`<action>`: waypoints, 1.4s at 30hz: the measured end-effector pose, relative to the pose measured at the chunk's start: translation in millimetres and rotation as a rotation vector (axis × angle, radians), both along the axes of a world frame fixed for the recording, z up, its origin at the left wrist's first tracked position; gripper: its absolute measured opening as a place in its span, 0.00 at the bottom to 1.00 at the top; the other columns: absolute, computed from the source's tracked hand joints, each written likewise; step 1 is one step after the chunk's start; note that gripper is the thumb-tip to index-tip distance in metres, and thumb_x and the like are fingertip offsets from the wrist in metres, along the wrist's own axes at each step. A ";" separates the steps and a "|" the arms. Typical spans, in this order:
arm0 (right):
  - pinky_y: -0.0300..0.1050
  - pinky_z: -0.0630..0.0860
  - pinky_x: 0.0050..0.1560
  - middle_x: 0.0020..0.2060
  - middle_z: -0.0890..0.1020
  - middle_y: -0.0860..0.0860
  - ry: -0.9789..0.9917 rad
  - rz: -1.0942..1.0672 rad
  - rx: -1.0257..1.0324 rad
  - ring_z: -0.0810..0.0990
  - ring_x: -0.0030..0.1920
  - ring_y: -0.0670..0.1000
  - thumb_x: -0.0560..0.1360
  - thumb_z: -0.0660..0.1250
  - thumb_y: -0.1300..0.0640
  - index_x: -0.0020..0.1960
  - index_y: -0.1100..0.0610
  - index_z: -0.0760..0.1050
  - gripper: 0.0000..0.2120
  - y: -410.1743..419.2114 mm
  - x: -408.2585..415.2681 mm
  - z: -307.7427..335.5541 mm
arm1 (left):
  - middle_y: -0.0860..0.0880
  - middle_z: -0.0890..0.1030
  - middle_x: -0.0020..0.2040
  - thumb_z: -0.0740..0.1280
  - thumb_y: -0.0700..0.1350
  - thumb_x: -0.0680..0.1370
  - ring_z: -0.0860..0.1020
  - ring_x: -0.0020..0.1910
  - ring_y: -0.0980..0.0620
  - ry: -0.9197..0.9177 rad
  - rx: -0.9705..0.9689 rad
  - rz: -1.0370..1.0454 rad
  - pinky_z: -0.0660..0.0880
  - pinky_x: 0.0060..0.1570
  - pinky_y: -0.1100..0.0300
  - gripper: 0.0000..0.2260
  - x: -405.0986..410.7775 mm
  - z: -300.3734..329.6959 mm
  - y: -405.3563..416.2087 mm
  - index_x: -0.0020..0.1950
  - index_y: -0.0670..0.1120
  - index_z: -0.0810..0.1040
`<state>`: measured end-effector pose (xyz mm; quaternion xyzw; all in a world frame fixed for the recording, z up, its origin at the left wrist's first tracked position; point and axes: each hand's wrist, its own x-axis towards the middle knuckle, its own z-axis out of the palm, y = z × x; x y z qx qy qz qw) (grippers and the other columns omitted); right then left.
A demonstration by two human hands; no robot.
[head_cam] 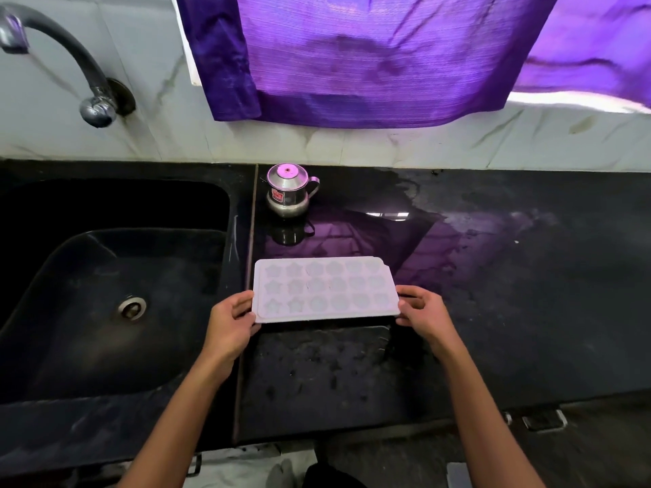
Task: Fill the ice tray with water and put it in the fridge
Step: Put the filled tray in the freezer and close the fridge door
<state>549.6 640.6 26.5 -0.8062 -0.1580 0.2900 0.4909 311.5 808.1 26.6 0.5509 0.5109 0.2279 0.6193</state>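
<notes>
1. Pale white plastic, moulded with star and flower pockets: the ice tray (326, 288) sits in the middle of the frame, held level just above the dark tabletop (528, 294), with its shadow showing underneath.
2. The left hand (230, 327) grips the tray's left short edge, thumb on top and fingers curled beneath. The right hand (424, 317) pinches the right short edge the same way.
3. I cannot tell from here whether the pockets hold water; they look pale and flat, with no clear shine.
4. The sink (105, 294) fills the left of the frame, and the tap (63, 61) arcs over it from the upper left. No water is running that I can see.
5. A small steel pot (289, 191) with a lid stands on the tabletop above the tray, near the wall, below the hanging purple cloth (370, 58).
6. The tabletop looks wet in patches right of centre, so a tray set down there could slide.
7. What could go wrong, as I judge it: the tray is wide, shallow and thin, held only at its ends. Any tilt or flex would spill the outer pockets once they are full.
8. Filling under a strong stream would likely splash water out of such shallow pockets.
9. The walk to the fridge, which is not in view, is the riskiest stretch; a jolt or uneven grip would slop water over the rim.
</notes>
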 end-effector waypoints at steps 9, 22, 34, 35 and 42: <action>0.34 0.80 0.38 0.46 0.80 0.55 0.047 0.012 0.051 0.80 0.39 0.46 0.78 0.61 0.68 0.58 0.61 0.75 0.11 -3.1 4.3 -7.5 | 0.42 0.76 0.63 0.58 0.27 0.77 0.76 0.54 0.49 -0.019 -0.117 0.118 0.74 0.49 0.57 0.19 3.1 9.4 -5.6 0.67 0.37 0.70; 0.36 0.81 0.41 0.49 0.82 0.56 0.093 0.123 0.053 0.82 0.40 0.47 0.78 0.62 0.67 0.59 0.59 0.76 0.12 4.6 5.1 -8.3 | 0.43 0.76 0.63 0.58 0.26 0.77 0.77 0.54 0.49 -0.064 -0.155 0.284 0.74 0.50 0.57 0.19 -13.6 15.5 -25.6 0.66 0.38 0.71; 0.31 0.78 0.36 0.46 0.82 0.56 0.082 0.506 0.093 0.82 0.40 0.46 0.78 0.62 0.68 0.58 0.58 0.76 0.12 65.4 -45.6 11.7 | 0.47 0.78 0.56 0.57 0.26 0.77 0.79 0.46 0.57 -0.172 -0.091 0.618 0.78 0.38 0.70 0.19 -101.8 23.8 -70.6 0.64 0.40 0.73; 0.31 0.78 0.35 0.45 0.83 0.55 0.079 0.561 0.093 0.82 0.38 0.45 0.78 0.62 0.68 0.58 0.58 0.76 0.12 73.5 -56.4 12.5 | 0.47 0.78 0.56 0.57 0.26 0.77 0.80 0.45 0.58 -0.178 -0.078 0.665 0.78 0.37 0.70 0.19 -114.6 25.1 -77.2 0.64 0.40 0.73; 0.32 0.79 0.36 0.43 0.83 0.53 0.102 0.930 0.118 0.82 0.38 0.44 0.77 0.62 0.69 0.56 0.57 0.77 0.12 118.0 -154.0 23.4 | 0.49 0.80 0.52 0.59 0.26 0.76 0.82 0.38 0.61 -0.204 -0.013 1.018 0.77 0.35 0.70 0.18 -199.3 35.6 -138.0 0.62 0.41 0.74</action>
